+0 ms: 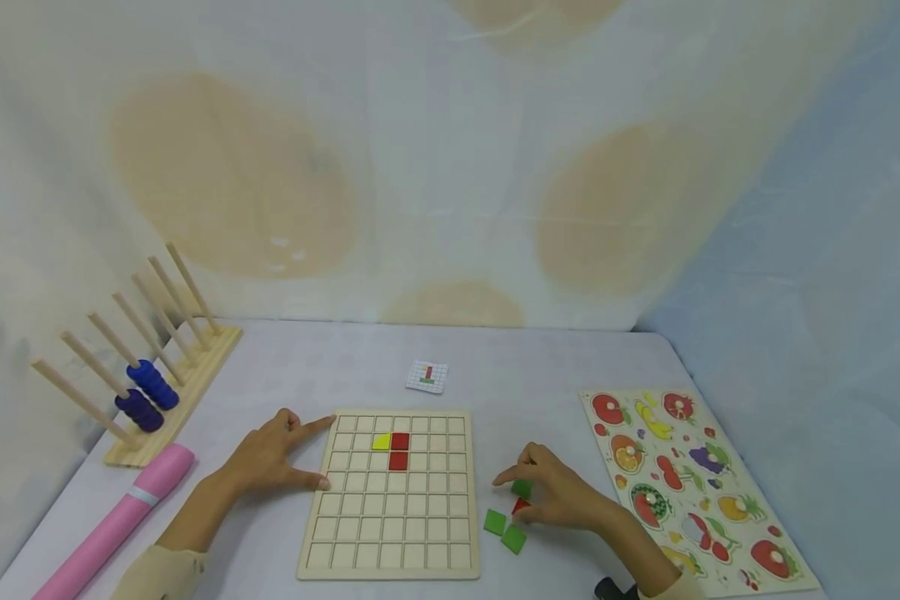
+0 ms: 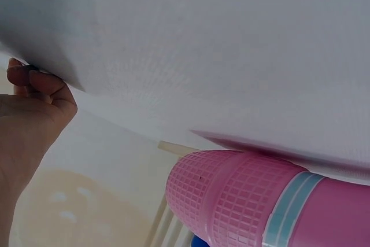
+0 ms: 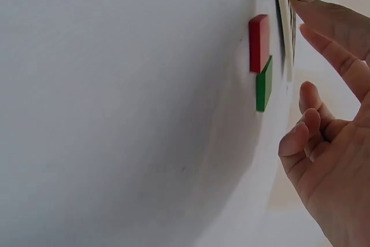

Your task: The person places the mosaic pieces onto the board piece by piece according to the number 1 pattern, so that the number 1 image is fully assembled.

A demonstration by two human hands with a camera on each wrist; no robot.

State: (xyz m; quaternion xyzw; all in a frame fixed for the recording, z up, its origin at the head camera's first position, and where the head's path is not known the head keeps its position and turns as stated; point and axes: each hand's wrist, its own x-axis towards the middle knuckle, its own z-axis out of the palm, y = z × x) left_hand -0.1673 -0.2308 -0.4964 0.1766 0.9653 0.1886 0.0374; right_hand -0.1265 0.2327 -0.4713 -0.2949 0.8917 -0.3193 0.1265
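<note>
A wooden grid board (image 1: pixel 386 575) lies mid-table, with a yellow quarter-round tile (image 1: pixel 382 442) and two red tiles (image 1: pixel 398 461) in its upper cells. My left hand (image 1: pixel 273 454) touches the board's left edge with forefinger and thumb spread apart; its other fingers (image 2: pixel 49 85) are curled. Over the loose tiles to the right of the board is my right hand (image 1: pixel 558 492), thumb and forefinger apart and nothing between them. Beneath it lie a red tile (image 3: pixel 259 44) and a green tile (image 3: pixel 264 85). Two more green tiles (image 1: pixel 495 522) lie close by, nearer the board.
Behind the board is a small pattern card (image 1: pixel 427 377). A wooden peg stand (image 1: pixel 172 417) with blue beads stands at the left, near a pink cylindrical object (image 1: pixel 112 533) with a light blue band. A fruit puzzle board (image 1: pixel 690 492) lies on the right.
</note>
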